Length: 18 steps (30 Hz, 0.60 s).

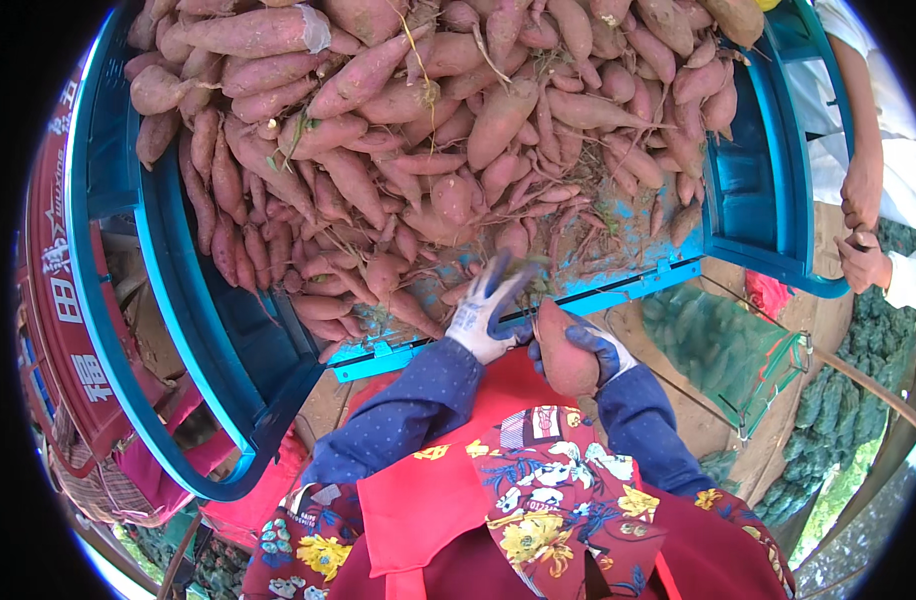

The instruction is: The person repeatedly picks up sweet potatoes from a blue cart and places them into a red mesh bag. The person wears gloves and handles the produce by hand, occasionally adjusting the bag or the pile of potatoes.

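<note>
My right hand, in a white glove with blue palm coating, grips a large reddish sweet potato in front of my chest, its narrow end pointing up. My left hand, gloved alike, is slightly blurred with its fingers spread; its thumb is close to the narrow end of that root, and whether it touches is unclear. Just beyond both hands is the blue truck bed, its near edge caked with soil. A big heap of sweet potatoes fills the bed, with smaller roots and dry stems towards me.
Blue side rails flank the bed; a red vehicle panel bearing writing is at left. At right a green mesh bag hangs from a frame, near filled green sacks. Another person's hands are beside the right rail.
</note>
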Available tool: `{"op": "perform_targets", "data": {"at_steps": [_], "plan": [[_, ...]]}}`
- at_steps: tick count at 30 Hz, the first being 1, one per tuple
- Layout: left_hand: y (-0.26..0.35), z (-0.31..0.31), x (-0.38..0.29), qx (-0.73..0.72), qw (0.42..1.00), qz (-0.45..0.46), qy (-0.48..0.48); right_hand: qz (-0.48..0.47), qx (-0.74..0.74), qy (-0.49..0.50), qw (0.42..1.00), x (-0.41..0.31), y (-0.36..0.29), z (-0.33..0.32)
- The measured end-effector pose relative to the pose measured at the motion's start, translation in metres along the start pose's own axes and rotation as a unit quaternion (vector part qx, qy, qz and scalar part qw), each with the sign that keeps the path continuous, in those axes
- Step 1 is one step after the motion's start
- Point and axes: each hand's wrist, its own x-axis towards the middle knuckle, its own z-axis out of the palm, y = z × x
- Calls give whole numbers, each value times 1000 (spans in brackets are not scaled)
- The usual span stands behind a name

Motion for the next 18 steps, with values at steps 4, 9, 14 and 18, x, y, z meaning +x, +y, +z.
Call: {"op": "perform_targets", "data": {"at_steps": [4, 9, 14, 18], "plan": [[20, -6, 25, -93, 955, -131, -250, -102, -51, 87, 990, -14, -22, -13], [43, 21, 14, -174, 963, -90, -183, -124, -391, 264, 873, 7, -37, -49], [85, 45, -5, -145, 952, 23, -269, -182, -522, 424, 718, 18, -28, -128], [-55, 56, -38, -263, 911, -316, 42, -185, -157, 312, 919, -22, -2, -92]]}}
